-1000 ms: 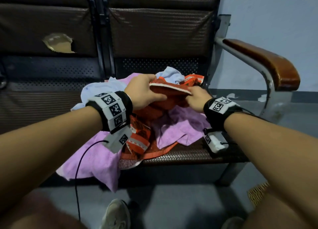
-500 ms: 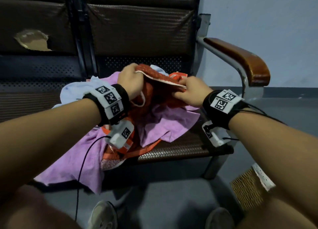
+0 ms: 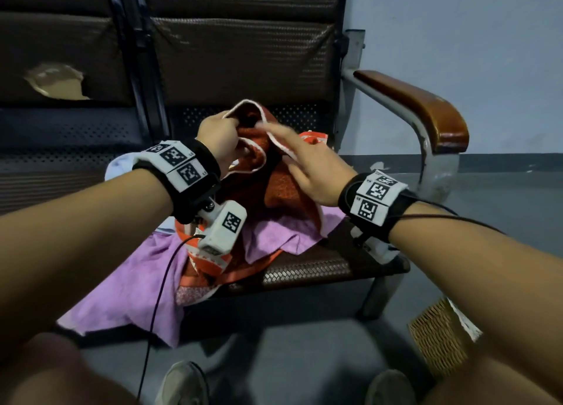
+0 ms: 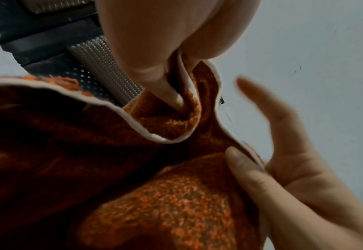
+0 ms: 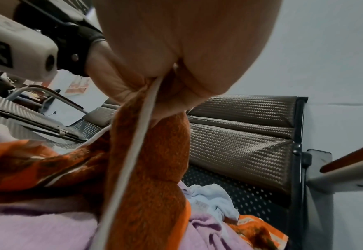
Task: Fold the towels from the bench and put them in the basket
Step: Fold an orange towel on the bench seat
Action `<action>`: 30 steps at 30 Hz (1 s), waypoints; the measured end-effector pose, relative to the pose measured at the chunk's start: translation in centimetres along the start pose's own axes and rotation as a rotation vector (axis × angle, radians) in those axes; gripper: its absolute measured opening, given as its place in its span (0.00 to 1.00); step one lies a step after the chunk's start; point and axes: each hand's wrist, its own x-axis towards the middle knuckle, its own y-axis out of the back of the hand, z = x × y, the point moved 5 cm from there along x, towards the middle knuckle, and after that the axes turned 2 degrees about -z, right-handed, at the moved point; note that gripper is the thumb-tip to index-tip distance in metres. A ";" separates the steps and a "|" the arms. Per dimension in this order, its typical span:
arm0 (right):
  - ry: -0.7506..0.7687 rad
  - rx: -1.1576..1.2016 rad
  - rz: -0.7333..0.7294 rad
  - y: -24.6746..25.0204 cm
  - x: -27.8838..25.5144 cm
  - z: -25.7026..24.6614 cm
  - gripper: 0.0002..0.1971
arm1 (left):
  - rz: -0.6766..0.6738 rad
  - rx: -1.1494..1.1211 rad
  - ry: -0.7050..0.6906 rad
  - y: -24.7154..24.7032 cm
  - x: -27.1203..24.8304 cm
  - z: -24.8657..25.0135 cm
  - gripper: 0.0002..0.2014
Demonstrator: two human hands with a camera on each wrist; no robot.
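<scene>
Bench: dark woven-pattern seat w/ perforated metal back strip, brown armrest at its right end; a padded panel to the left is torn.
Room: grey-blue wall behind, grey floor below; dim light.
Towel heap: purple towel hangs off the seat's front edge, pale blue towel behind the left wrist, a 2nd orange patterned piece underneath; all crumpled, none folded.
Basket: wicker, on the floor at lower right, well apart from the heap; only a corner shows.
Orange towel: white-trimmed, lifted above the heap, lower part draped on the purple one.
Left hand: fingers curled, pinching the trim at the top edge.
Right hand: thumb & palm clamp the trim further along; other fingers spread, blurred.
Risk: likely the hanging purple towel slides to the floor if the orange one drags it while being pulled free; grip on one thin hem only, so the edge may slip before corners get matched.
</scene>
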 end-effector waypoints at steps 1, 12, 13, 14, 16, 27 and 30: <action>-0.022 -0.037 -0.067 -0.3 0.2 0.0 0.27 | -0.021 0.007 -0.007 -0.1 -0.1 0.1 0.13; -0.561 0.305 -0.076 -6.8 2.8 2.4 0.15 | -0.151 -0.127 0.019 -3.4 -3.0 0.5 0.11; -0.620 0.364 -0.040 -7.1 3.2 3.0 0.13 | -0.166 -0.136 0.015 -3.5 -3.1 0.5 0.11; -0.677 0.422 -0.003 -7.2 3.4 3.5 0.11 | -0.169 -0.145 -0.001 -3.3 -3.0 0.6 0.12; -0.732 0.521 0.070 -6.7 3.5 4.2 0.10 | -0.106 -0.128 -0.068 -2.1 -2.2 1.0 0.16; -0.624 0.577 0.373 -0.1 3.4 5.4 0.17 | 0.025 -0.031 -0.169 0.9 0.5 1.4 0.23; -0.505 0.222 0.221 0.6 2.6 5.4 0.17 | 0.010 -0.146 -0.143 0.8 0.4 1.4 0.21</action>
